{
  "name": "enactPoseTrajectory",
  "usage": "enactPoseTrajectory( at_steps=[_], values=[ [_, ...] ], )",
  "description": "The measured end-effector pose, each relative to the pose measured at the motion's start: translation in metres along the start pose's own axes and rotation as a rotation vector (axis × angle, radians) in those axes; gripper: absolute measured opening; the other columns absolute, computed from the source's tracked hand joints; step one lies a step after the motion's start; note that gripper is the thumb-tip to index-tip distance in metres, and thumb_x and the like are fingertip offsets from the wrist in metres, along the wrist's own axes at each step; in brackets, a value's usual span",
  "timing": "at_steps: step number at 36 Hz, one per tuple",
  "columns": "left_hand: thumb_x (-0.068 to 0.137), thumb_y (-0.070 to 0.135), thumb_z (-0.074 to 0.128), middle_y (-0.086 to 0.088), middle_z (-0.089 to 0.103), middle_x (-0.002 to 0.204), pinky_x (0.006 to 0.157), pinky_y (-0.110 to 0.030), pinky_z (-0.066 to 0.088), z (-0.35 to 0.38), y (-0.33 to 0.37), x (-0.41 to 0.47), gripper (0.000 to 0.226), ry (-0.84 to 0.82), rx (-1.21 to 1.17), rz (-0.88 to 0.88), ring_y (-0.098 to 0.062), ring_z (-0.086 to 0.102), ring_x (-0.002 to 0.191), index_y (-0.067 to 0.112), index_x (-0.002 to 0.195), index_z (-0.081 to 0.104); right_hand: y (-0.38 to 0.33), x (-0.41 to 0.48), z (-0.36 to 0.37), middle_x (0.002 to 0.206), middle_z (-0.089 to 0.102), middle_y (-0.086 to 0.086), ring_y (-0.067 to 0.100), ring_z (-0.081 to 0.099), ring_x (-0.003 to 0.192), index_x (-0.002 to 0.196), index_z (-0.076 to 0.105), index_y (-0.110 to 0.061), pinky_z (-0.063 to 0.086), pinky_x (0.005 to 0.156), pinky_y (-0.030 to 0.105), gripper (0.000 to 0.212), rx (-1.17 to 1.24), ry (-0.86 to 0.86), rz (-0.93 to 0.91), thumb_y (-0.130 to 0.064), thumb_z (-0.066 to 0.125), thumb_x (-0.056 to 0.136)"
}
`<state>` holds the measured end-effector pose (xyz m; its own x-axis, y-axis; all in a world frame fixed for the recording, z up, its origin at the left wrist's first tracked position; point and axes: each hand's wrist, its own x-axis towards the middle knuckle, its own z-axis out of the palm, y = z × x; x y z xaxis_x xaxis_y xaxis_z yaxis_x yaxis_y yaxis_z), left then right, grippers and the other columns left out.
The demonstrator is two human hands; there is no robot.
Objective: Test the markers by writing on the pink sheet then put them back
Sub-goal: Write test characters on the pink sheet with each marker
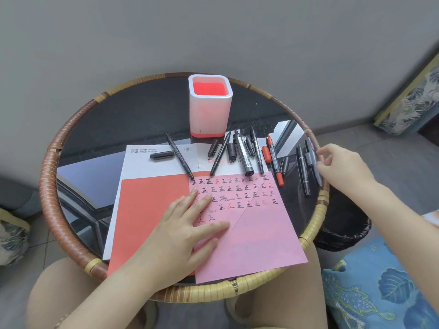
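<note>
Head view puts the grey marker [314,160] at the far right of the round table, just inside the woven rim [47,186]. Its long axis runs away from the person, with the far end leaning slightly left. The right hand [342,167] is immediately to the marker's right, and its fingers are loosely curled. The tips of thumb and forefinger are at the barrel, but I cannot tell whether they pinch it or only touch it. This is clearly the nearer hand, so a sideways pinch across the barrel looks like the natural way to take it. Two black markers [302,172] lie parallel just to the left and could get nudged. The left hand [187,224] lies flat with fingers spread on the pink sheet [251,243], holding it down below rows of test marks. The sheet lies left of the marker and nearer the person. Beyond its top edge is a cluster of markers [244,153] with loose caps [161,155] and a red marker [274,160]. The pen cup [210,110] stands behind them, well apart from the right hand, with nothing sticking up out of it. Under the pink sheet are a red sheet [152,210] and a white sheet [154,165].
</note>
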<state>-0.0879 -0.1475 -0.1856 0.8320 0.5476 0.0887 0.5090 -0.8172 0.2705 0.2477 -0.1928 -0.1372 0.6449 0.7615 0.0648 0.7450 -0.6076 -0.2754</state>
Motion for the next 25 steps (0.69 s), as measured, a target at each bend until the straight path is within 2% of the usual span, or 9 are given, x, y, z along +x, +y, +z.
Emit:
enactPoseTrajectory(
  at_steps=[5, 9, 12, 14, 16, 18, 21, 23, 25],
  values=[
    [0.095, 0.051, 0.014, -0.009, 0.047, 0.139, 0.108, -0.033, 0.009, -0.001, 0.0, 0.0, 0.044, -0.002, -0.007, 0.006, -0.025, 0.025, 0.134, 0.045, 0.119, 0.051, -0.009, 0.0, 0.003, 0.105, 0.063, 0.015, 0.033, 0.056, 0.096, 0.114, 0.056, -0.016, 0.045, 0.075, 0.035, 0.035, 0.035, -0.059, 0.073, -0.018, 0.06, 0.08],
    [0.093, 0.048, 0.03, -0.009, 0.047, 0.139, 0.108, -0.033, 0.01, -0.001, 0.001, 0.001, 0.035, 0.002, -0.003, 0.0, -0.027, 0.029, 0.134, 0.044, 0.118, 0.053, -0.017, 0.001, 0.0, 0.107, 0.061, 0.017, 0.032, 0.055, 0.095, 0.114, 0.057, -0.005, 0.04, 0.072, 0.031, 0.038, 0.046, -0.053, 0.129, -0.015, 0.064, 0.078],
    [0.088, 0.044, 0.037, -0.009, 0.048, 0.138, 0.108, -0.034, 0.012, 0.0, 0.001, 0.0, 0.034, 0.005, -0.005, 0.0, -0.029, 0.032, 0.134, 0.044, 0.117, 0.055, -0.022, 0.0, -0.008, 0.101, 0.064, 0.022, 0.036, 0.059, 0.091, 0.104, 0.063, 0.006, 0.046, 0.071, 0.034, 0.031, 0.137, -0.072, 0.188, -0.012, 0.065, 0.078],
    [0.089, 0.045, 0.037, -0.009, 0.048, 0.138, 0.108, -0.034, 0.012, 0.0, 0.001, 0.0, 0.034, 0.007, -0.013, 0.0, -0.028, 0.03, 0.134, 0.044, 0.117, 0.055, -0.025, -0.002, -0.013, 0.103, 0.066, 0.024, 0.035, 0.061, 0.087, 0.1, 0.065, 0.006, 0.049, 0.075, 0.037, 0.028, 0.27, -0.054, 0.208, -0.011, 0.064, 0.078],
    [0.091, 0.046, 0.034, -0.008, 0.048, 0.139, 0.108, -0.034, 0.012, 0.001, 0.0, 0.0, 0.034, 0.009, -0.011, 0.0, -0.027, 0.03, 0.134, 0.045, 0.118, 0.054, -0.027, -0.004, -0.017, 0.094, 0.067, 0.017, 0.026, 0.058, 0.078, 0.104, 0.067, -0.001, 0.047, 0.074, 0.032, 0.027, 0.476, -0.028, 0.217, -0.012, 0.062, 0.08],
    [0.095, 0.049, 0.024, -0.008, 0.048, 0.139, 0.108, -0.034, 0.012, 0.001, 0.0, 0.0, 0.037, 0.004, -0.008, 0.0, -0.027, 0.029, 0.134, 0.045, 0.118, 0.052, -0.031, -0.008, -0.021, 0.074, 0.059, 0.006, 0.015, 0.052, 0.063, 0.102, 0.067, -0.005, 0.045, 0.063, 0.024, 0.023, 0.69, -0.04, 0.219, -0.011, 0.059, 0.082],
    [0.096, 0.051, 0.018, -0.008, 0.045, 0.141, 0.109, -0.034, 0.01, 0.001, 0.0, 0.0, 0.04, -0.001, -0.001, 0.007, -0.025, 0.025, 0.135, 0.046, 0.12, 0.051, -0.044, -0.018, -0.025, 0.057, 0.044, -0.002, 0.002, 0.04, 0.039, 0.082, 0.065, -0.006, 0.034, 0.038, 0.011, 0.012, 1.015, -0.151, 0.226, -0.012, 0.056, 0.086],
    [0.094, 0.048, 0.028, -0.008, 0.046, 0.14, 0.108, -0.034, 0.011, 0.0, 0.0, 0.0, 0.035, 0.002, 0.007, 0.004, -0.027, 0.029, 0.135, 0.046, 0.119, 0.052, -0.055, -0.028, -0.024, 0.055, 0.042, -0.003, 0.001, 0.037, 0.037, 0.071, 0.055, -0.008, 0.03, 0.034, 0.01, 0.017, 1.244, -0.221, 0.222, -0.01, 0.052, 0.088],
    [0.093, 0.048, 0.028, -0.008, 0.046, 0.14, 0.108, -0.035, 0.012, 0.0, 0.0, 0.0, 0.034, 0.001, 0.01, 0.001, -0.029, 0.032, 0.134, 0.046, 0.119, 0.051, -0.068, -0.041, -0.02, 0.051, 0.049, -0.003, 0.002, 0.041, 0.038, 0.07, 0.047, -0.009, 0.034, 0.036, 0.01, 0.019, 1.401, -0.256, 0.217, -0.006, 0.05, 0.089]
  ],
)
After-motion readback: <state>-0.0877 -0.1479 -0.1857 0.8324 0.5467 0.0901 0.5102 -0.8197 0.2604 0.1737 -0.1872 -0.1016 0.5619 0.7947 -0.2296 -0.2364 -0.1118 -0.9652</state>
